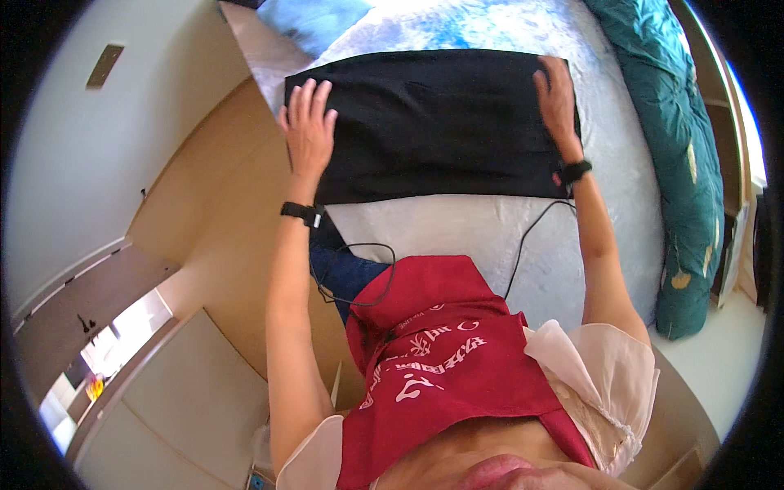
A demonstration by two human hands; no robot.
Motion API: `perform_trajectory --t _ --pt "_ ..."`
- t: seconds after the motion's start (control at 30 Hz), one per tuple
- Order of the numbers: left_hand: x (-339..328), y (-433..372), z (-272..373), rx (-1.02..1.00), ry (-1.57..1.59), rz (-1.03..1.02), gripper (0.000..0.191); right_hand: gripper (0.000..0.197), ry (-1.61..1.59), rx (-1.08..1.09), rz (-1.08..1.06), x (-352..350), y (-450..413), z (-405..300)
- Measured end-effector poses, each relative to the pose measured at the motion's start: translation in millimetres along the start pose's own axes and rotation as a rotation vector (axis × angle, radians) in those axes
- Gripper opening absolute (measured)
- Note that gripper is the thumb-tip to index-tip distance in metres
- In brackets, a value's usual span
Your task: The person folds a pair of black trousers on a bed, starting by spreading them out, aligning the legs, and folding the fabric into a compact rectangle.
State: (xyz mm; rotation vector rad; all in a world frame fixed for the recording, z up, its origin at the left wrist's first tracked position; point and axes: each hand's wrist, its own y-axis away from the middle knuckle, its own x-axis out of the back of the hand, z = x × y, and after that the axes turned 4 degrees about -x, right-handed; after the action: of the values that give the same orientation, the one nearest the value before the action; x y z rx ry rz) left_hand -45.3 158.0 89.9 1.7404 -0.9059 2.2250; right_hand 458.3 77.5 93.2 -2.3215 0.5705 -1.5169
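A black cloth, folded into a wide rectangle, lies across a bed with a pale grey and blue sheet. My left hand rests palm down near the cloth's left edge, fingers apart. On the cloth's right edge is my right hand, slightly blurred, its fingers partly bent and nothing gripped that I can see. Both wrists wear black bands, with a thin black cable running from the right one.
A teal quilt is bunched along the bed's right side, beside wooden shelves. A blue pillow lies at the far left of the bed. Wooden floor borders the bed's left side. Looped cable hangs before my red apron.
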Motion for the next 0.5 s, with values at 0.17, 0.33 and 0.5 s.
perform_trajectory --t 0.17,0.33,0.5 --pt "-19.8 57.9 -1.7 0.126 0.063 -0.188 0.064 0.054 -0.128 0.108 -0.377 -33.0 48.4 -121.1" --pt "-17.8 58.9 -0.9 0.186 0.061 -0.187 0.063 0.06 -0.142 0.364 -0.458 -74.5 32.3 -195.8" --pt "-37.6 74.1 -3.2 0.177 0.008 -0.184 0.059 0.061 0.043 0.498 -0.435 -145.7 40.1 -220.7"
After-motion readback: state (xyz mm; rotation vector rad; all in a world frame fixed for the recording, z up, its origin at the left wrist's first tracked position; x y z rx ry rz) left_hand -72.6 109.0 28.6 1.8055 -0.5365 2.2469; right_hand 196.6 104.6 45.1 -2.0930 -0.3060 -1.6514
